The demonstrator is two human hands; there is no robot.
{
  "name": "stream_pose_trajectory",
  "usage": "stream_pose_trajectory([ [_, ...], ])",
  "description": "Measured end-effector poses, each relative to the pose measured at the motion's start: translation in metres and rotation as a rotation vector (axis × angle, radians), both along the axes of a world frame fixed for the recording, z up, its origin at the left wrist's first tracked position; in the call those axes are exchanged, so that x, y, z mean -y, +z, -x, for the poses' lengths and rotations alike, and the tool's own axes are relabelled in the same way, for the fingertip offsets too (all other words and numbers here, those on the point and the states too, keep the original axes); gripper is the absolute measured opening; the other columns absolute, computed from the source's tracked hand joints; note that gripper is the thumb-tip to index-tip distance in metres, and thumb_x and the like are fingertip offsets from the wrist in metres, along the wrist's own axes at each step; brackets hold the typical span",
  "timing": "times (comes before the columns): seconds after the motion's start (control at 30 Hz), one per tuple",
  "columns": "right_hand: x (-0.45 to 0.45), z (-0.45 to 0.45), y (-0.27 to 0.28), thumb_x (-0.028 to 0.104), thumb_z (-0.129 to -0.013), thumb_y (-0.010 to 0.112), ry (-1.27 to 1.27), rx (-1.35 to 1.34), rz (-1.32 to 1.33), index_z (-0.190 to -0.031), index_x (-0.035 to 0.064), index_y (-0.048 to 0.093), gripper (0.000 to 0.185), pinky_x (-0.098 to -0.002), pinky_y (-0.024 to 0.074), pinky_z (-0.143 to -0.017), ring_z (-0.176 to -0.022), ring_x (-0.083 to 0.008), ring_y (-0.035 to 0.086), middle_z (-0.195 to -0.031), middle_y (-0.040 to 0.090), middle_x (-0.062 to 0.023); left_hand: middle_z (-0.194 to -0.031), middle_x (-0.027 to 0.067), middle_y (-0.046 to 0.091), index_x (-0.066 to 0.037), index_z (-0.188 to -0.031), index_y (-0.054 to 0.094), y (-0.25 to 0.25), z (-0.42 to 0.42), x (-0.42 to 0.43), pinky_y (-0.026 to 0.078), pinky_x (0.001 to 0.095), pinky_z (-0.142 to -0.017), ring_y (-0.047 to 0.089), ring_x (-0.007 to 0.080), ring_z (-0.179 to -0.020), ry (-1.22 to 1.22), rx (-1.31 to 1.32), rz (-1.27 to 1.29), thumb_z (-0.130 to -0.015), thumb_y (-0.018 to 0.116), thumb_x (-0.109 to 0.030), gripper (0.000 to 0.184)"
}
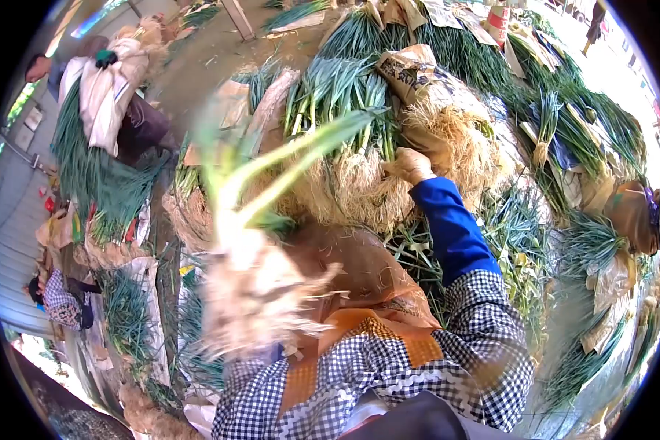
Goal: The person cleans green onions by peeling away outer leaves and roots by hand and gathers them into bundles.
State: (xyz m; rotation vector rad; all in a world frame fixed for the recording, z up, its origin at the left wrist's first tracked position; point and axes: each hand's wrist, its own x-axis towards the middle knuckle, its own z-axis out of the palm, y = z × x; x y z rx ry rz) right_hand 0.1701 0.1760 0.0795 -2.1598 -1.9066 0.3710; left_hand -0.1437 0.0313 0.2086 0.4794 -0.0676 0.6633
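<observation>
Scallions (pixel 231 213) stand near-vertical, roots down, left fingers hidden, right fingers (pixel 405 164) at piled roots (pixel 367 189), both grips unclear.

Bright daylight fills the scene, strongest far beyond the apron (pixel 345 257) to the right, where the background (pixel 631 48) burns out to white; thinner strips of glare, fringed blue, show far beyond it to the left; shade gathers in dark pockets among the leaves (pixel 418 253) just right of the apron; the stalks (pixel 235 196) near its left side are heavily smeared, roots (pixel 246 293) and tips alike, while the bundles (pixel 341 110) just beyond the apron, and the right hand (pixel 412 166), look much crisper; the wide lens bows the wall (pixel 18 249) far left of it; black closes off the corners.
</observation>
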Motion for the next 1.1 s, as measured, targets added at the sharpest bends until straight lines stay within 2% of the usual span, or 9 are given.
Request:
stream_pose_trajectory([
  [0.23,0.049,-0.043,-0.004,0.031,-0.077,0.062,0.179,-0.201,-0.316,-0.083,0.0026,0.059,0.029,-0.0370,0.0436,-0.061,-0.068,-0.0243,0.058,-0.073,0.059,-0.0132,-0.069,0.0038,0.052,-0.008,-0.083,0.053,0.076,0.032,-0.003,0.049,0.0299,-0.051,0.053,0.0162,-0.058,0.416,0.029,-0.159,-0.089,0.051,-0.024,0.017],
  [0.37,0.162,-0.025,0.059,0.030,-0.080,0.059,0.001,-0.938,0.016,-0.094,0.0000,0.059,0.033,-0.0272,0.0422,-0.067,-0.073,-0.0141,0.052,-0.079,0.057,-0.0034,-0.063,0.0037,0.052,-0.008,-0.077,0.053,0.029,-0.003,0.006,0.050,0.0307,-0.047,0.053,0.0163,-0.052,0.416,-0.169,0.024,-0.092,0.048,-0.026,0.024],
  [0.43,0.200,-0.025,0.012,0.027,-0.083,0.057,0.007,-1.479,0.120,-0.104,-0.0002,0.057,0.034,-0.0252,0.0425,-0.069,-0.075,-0.0111,0.052,-0.085,0.058,-0.0025,-0.091,0.0146,0.059,-0.006,-0.083,0.056,-0.052,-0.020,0.004,0.048,0.0481,-0.084,0.058,0.0282,-0.088,0.032,-0.058,0.023,-0.091,0.047,-0.027,0.024],
  [0.47,0.213,-0.010,0.010,0.023,-0.084,0.055,-0.087,-1.752,0.150,-0.107,-0.0008,0.055,0.034,-0.0241,0.0422,-0.071,-0.076,-0.0099,0.052,-0.087,0.058,-0.0022,-0.095,0.0138,0.058,-0.004,-0.095,0.052,-0.082,-0.030,0.010,0.048,0.0424,-0.084,0.057,0.0247,-0.090,-0.056,-0.105,0.044,-0.091,0.046,-0.025,0.022],
  [0.57,0.222,0.006,-0.012,0.028,-0.085,0.057,-0.019,-1.660,0.120,-0.111,0.0005,0.054,0.038,-0.0220,0.0413,-0.071,-0.075,-0.0086,0.051,-0.088,0.058,-0.0009,-0.110,0.0111,0.057,0.002,-0.129,0.041,-0.168,-0.069,0.045,0.047,0.0252,-0.085,0.056,0.0141,-0.095,-0.173,-0.254,0.205,-0.091,0.045,-0.021,0.045],
  [0.7,0.223,0.022,-0.021,0.027,-0.084,0.060,0.024,-1.645,0.440,-0.114,0.0037,0.057,0.038,-0.0219,0.0370,-0.059,-0.066,-0.0045,0.043,-0.086,0.056,0.0044,-0.093,0.0072,0.062,-0.002,-0.109,0.054,-0.151,-0.102,0.064,0.053,0.0334,-0.075,0.063,0.0182,-0.083,-0.143,-0.361,0.525,-0.088,0.054,-0.010,0.023],
  [0.8,0.199,0.015,-0.022,0.041,-0.083,0.059,0.027,-0.549,-0.057,-0.108,0.0038,0.060,0.044,-0.0341,0.0466,-0.064,-0.072,-0.0208,0.061,-0.085,0.065,-0.0080,-0.088,0.0062,0.062,-0.003,-0.103,0.055,-0.167,-0.100,0.058,0.054,0.0317,-0.073,0.063,0.0174,-0.081,-0.155,-0.331,0.332,-0.087,0.055,-0.009,0.018],
  [0.97,0.151,0.035,0.009,0.052,-0.075,0.058,0.028,0.129,0.136,-0.079,0.0069,0.064,0.046,-0.0403,0.0490,-0.065,-0.072,-0.0322,0.064,-0.073,0.065,-0.0136,-0.085,0.0066,0.062,-0.003,-0.101,0.057,-0.184,-0.106,0.066,0.054,0.0318,-0.071,0.062,0.0171,-0.077,-0.126,-0.449,0.347,-0.086,0.056,-0.009,0.016],
  [1.1,0.178,0.040,-0.026,0.037,-0.085,0.051,0.001,-0.109,-0.123,-0.068,0.0062,0.061,0.037,-0.0443,0.0473,-0.055,-0.062,-0.0359,0.060,-0.063,0.060,-0.0163,-0.088,0.0077,0.062,-0.002,-0.101,0.057,-0.194,-0.106,0.065,0.054,0.0331,-0.072,0.063,0.0196,-0.080,-0.120,-0.520,0.461,-0.086,0.057,-0.009,0.017],
])
